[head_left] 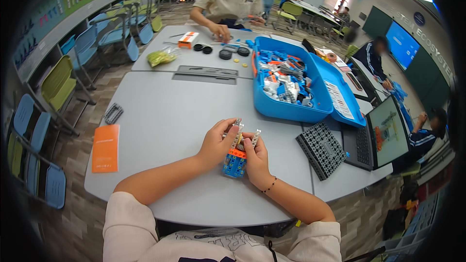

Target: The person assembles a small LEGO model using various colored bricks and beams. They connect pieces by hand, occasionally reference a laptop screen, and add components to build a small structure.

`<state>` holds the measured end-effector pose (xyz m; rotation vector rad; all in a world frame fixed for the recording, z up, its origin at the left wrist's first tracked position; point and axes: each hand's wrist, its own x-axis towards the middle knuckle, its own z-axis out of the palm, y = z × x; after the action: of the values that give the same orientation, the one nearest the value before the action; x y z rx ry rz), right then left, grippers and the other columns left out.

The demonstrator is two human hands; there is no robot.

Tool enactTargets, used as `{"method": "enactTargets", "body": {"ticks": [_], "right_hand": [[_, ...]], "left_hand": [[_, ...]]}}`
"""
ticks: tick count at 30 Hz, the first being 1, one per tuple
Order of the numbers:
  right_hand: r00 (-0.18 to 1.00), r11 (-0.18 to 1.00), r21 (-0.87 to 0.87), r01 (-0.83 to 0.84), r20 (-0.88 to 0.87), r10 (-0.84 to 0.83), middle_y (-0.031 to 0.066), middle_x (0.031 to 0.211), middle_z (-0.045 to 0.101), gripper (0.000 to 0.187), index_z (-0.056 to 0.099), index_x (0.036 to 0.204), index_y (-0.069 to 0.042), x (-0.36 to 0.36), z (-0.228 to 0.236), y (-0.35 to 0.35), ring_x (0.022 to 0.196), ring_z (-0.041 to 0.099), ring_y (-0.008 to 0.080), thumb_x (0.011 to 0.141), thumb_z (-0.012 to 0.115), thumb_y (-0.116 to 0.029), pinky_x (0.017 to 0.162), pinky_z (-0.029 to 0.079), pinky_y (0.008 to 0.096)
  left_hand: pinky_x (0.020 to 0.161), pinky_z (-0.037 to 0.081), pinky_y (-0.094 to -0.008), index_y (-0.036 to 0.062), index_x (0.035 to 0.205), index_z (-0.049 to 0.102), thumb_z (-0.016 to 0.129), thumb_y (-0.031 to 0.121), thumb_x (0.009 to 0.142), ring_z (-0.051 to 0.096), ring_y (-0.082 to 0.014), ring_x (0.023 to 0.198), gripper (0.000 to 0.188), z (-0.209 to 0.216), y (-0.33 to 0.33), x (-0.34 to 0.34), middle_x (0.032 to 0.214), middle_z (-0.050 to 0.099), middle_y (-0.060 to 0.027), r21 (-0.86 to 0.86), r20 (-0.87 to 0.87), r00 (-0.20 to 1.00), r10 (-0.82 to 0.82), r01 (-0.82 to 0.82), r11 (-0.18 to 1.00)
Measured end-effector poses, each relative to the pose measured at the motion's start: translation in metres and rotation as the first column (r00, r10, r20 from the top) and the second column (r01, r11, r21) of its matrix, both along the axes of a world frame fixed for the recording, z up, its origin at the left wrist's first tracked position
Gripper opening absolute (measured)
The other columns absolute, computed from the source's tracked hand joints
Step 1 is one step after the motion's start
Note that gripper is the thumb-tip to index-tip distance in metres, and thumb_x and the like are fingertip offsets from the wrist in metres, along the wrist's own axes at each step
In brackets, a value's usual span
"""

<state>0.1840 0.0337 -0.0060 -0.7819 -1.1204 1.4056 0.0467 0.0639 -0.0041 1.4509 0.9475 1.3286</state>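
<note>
Between my two hands, above the near part of the grey table (170,102), is a small building-block model (234,165). It has a blue lower body, an orange band above that, and light grey beams with holes sticking up. My left hand (216,141) closes round its upper left side, with the fingertips at the left beam. My right hand (258,161) grips the right side, thumb and fingers near the right beam (256,137). A small yellow piece and a grey gear-like part show between the beams. My fingers partly hide the model's upper part.
A blue bin (286,109) of loose blocks stands beyond my hands. To the right are a black perforated block (321,150) and an open laptop (361,140); to the left, an orange booklet (105,149) and a grey part (113,113). Across the table, a person handles pieces near black wheels (225,54).
</note>
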Motion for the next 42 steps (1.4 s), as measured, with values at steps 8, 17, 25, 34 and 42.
{"method": "enactTargets", "body": {"ticks": [8, 17, 25, 34, 42], "right_hand": [[0.993, 0.983, -0.146, -0.112, 0.026, 0.117, 0.0063, 0.098, 0.057, 0.026, 0.046, 0.113, -0.003, -0.075, -0.007, 0.023, 0.089, 0.055, 0.0095, 0.098, 0.043, -0.024, 0.078, 0.047, 0.0258], [0.971, 0.992, -0.08, -0.101, 0.209, 0.116, 0.0077, 0.108, 0.05, 0.042, 0.036, 0.134, -0.005, -0.093, -0.008, 0.049, 0.105, 0.049, 0.0147, 0.097, 0.044, -0.023, 0.088, 0.044, 0.0282], [0.982, 0.972, -0.157, -0.176, 0.045, 0.185, 0.0096, 0.118, 0.044, 0.052, 0.024, 0.14, -0.001, -0.082, -0.004, 0.061, 0.112, 0.046, 0.019, 0.096, 0.041, -0.022, 0.095, 0.041, 0.0309], [0.912, 0.969, 0.237, 0.072, 0.377, -0.16, 0.0057, 0.101, 0.057, 0.026, 0.057, 0.111, -0.004, -0.08, -0.003, 0.175, 0.099, 0.051, 0.0152, 0.09, 0.052, -0.019, 0.083, 0.043, 0.0296], [0.47, 0.7, 0.698, -0.152, 0.674, -0.57, 0.0039, 0.084, 0.057, 0.012, 0.072, 0.083, -0.014, -0.142, -0.01, 0.275, 0.088, 0.052, 0.0235, 0.076, 0.062, -0.013, 0.078, 0.042, 0.0354]], "left_hand": [[0.069, 0.05, -0.0227, -0.0028, 0.116, 0.053, 0.046, 0.031, 0.097, 0.06, -0.0072, 0.078, 0.04, -0.009, 0.007, -0.076, 0.088, 0.063, -0.0046, -0.259, 0.094, 0.991, 0.097, -0.07, 0.963], [0.066, 0.05, -0.0237, -0.007, 0.111, 0.055, 0.048, 0.03, 0.096, 0.06, -0.0086, 0.076, 0.041, -0.017, 0.024, -0.097, 0.088, 0.063, -0.0067, -0.333, 0.198, 0.972, 0.125, -0.053, 0.942], [0.066, 0.051, -0.0239, -0.0037, 0.114, 0.055, 0.048, 0.031, 0.097, 0.061, -0.008, 0.077, 0.039, -0.014, 0.022, -0.095, 0.089, 0.064, -0.0045, -0.353, 0.158, 0.981, 0.115, -0.052, 0.934], [0.062, 0.048, -0.0222, -0.0066, 0.119, 0.053, 0.051, 0.028, 0.095, 0.057, -0.0062, 0.073, 0.043, -0.007, 0.023, -0.094, 0.091, 0.063, -0.0062, -0.459, 0.087, 0.99, 0.113, -0.061, 0.886], [0.067, 0.048, -0.0225, -0.0044, 0.119, 0.054, 0.052, 0.029, 0.095, 0.056, -0.0067, 0.076, 0.042, -0.009, 0.016, -0.094, 0.089, 0.062, -0.0053, -0.477, 0.033, 0.995, 0.094, -0.067, 0.877]]}}
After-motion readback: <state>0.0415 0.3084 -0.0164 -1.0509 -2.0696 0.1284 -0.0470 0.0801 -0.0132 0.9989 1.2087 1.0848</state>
